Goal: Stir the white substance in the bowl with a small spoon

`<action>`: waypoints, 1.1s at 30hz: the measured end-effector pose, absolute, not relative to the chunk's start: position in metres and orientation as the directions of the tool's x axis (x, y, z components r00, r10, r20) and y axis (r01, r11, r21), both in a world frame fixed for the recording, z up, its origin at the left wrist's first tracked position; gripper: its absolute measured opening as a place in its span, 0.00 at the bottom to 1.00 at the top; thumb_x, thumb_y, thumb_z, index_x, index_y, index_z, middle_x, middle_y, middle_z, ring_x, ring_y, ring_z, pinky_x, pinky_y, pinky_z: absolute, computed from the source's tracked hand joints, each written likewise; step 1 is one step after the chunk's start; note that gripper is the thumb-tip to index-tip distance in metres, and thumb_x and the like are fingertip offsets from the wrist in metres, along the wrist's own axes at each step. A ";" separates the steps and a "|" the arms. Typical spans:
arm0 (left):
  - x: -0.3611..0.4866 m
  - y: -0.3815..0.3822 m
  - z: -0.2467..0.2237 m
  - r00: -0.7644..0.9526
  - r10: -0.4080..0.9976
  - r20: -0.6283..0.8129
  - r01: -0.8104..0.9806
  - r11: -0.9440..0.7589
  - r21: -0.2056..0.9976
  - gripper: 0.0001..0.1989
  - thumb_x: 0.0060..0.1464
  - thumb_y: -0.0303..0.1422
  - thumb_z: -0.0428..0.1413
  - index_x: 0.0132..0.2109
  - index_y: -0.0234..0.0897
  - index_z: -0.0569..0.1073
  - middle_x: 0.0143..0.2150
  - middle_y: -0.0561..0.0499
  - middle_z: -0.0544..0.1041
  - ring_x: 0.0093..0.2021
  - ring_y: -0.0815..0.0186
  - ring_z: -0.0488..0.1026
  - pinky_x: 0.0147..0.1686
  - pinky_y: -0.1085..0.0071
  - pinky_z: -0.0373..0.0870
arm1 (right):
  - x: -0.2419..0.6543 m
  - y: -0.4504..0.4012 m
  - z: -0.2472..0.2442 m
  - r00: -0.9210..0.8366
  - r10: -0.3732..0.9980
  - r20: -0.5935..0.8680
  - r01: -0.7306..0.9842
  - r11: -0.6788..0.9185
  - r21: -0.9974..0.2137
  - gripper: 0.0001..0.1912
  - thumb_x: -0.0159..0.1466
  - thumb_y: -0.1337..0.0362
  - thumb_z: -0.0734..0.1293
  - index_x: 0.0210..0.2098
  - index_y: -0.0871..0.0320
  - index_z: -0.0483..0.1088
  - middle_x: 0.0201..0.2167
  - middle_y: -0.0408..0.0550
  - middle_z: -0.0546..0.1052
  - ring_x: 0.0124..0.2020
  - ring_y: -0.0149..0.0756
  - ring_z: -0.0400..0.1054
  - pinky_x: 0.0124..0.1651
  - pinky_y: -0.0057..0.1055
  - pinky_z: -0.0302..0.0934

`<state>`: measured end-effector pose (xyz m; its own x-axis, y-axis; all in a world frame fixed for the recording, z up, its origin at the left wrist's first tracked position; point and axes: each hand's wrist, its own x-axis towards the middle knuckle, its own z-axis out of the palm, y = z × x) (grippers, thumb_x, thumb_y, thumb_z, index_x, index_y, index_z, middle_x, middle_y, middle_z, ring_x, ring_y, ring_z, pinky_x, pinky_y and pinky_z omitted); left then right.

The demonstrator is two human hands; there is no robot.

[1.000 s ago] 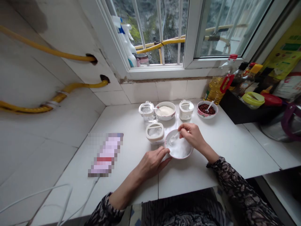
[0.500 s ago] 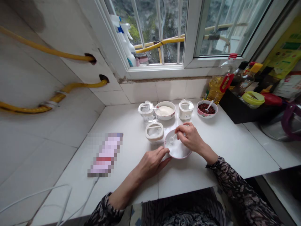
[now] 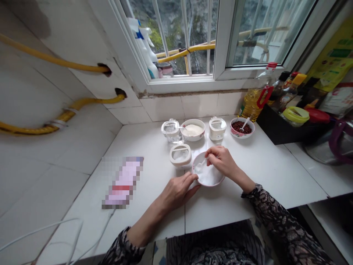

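Note:
My right hand [image 3: 223,161] pinches the handle of a small white spoon [image 3: 200,166], whose tip is down in white, grainy powder. The powder lies in a bowl with a pink rim [image 3: 211,185], low on the white counter. My left hand [image 3: 176,192] steadies the bowl from the left, fingertips on its rim and thumb low by its side. Right behind that hand stands a lidded seasoning jar [image 3: 180,155] with white contents. Farther back are a clear jar [image 3: 170,129], a bowl of off-white powder [image 3: 193,130] with a spoon, and another seasoning jar [image 3: 217,129].
A bowl of dark red dried pieces [image 3: 242,128] with a spoon stands back right, near an oil bottle [image 3: 255,96] and a black box [image 3: 275,127] of bottles. A blurred phone [image 3: 124,182] with a white cable lies left. The window is behind.
The spoon has shifted slightly within the white powder, with small movement of the right fingers. The left hand stays at the bowl's rim.

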<state>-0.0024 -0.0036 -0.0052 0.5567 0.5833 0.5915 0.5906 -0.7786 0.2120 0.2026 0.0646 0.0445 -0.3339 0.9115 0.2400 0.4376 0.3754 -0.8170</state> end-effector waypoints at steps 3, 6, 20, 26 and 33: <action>-0.002 -0.003 -0.005 0.560 0.575 0.596 0.585 -0.784 0.207 0.07 0.68 0.34 0.48 0.47 0.35 0.65 0.31 0.53 0.72 0.22 0.70 0.69 0.20 0.75 0.65 | 0.205 0.066 0.048 -0.294 0.951 0.100 0.279 0.185 -0.942 0.09 0.54 0.69 0.59 0.26 0.57 0.71 0.17 0.42 0.76 0.22 0.33 0.69 0.32 0.29 0.64; -0.002 -0.003 -0.006 0.562 0.574 0.595 0.586 -0.784 0.204 0.07 0.68 0.34 0.48 0.47 0.35 0.65 0.31 0.53 0.72 0.23 0.70 0.69 0.20 0.75 0.65 | 0.207 0.069 0.050 -0.269 0.963 0.020 0.151 0.063 -0.987 0.08 0.52 0.67 0.60 0.25 0.58 0.71 0.16 0.42 0.75 0.20 0.32 0.68 0.29 0.27 0.63; -0.001 -0.002 -0.008 0.564 0.561 0.606 0.597 -0.784 0.171 0.08 0.69 0.34 0.46 0.47 0.35 0.65 0.31 0.52 0.72 0.24 0.69 0.71 0.20 0.74 0.67 | 0.202 0.069 0.051 -0.198 0.963 0.181 -0.078 0.168 -0.983 0.10 0.61 0.59 0.65 0.36 0.58 0.74 0.26 0.47 0.81 0.29 0.35 0.74 0.39 0.35 0.68; 0.000 -0.002 -0.007 0.559 0.548 0.622 0.606 -0.782 0.143 0.09 0.70 0.35 0.44 0.47 0.35 0.65 0.30 0.52 0.73 0.23 0.69 0.71 0.19 0.74 0.66 | 0.185 0.057 0.042 -0.424 0.661 0.620 0.283 0.746 -0.603 0.15 0.69 0.69 0.58 0.46 0.55 0.75 0.35 0.48 0.83 0.35 0.36 0.75 0.53 0.43 0.62; -0.001 -0.002 -0.007 0.564 0.558 0.609 0.605 -0.781 0.155 0.09 0.69 0.35 0.45 0.47 0.35 0.65 0.31 0.52 0.73 0.24 0.68 0.72 0.20 0.74 0.67 | 0.199 0.060 0.050 -0.416 0.561 0.716 0.354 0.825 -0.441 0.14 0.68 0.72 0.59 0.46 0.56 0.74 0.33 0.46 0.82 0.34 0.35 0.74 0.51 0.40 0.63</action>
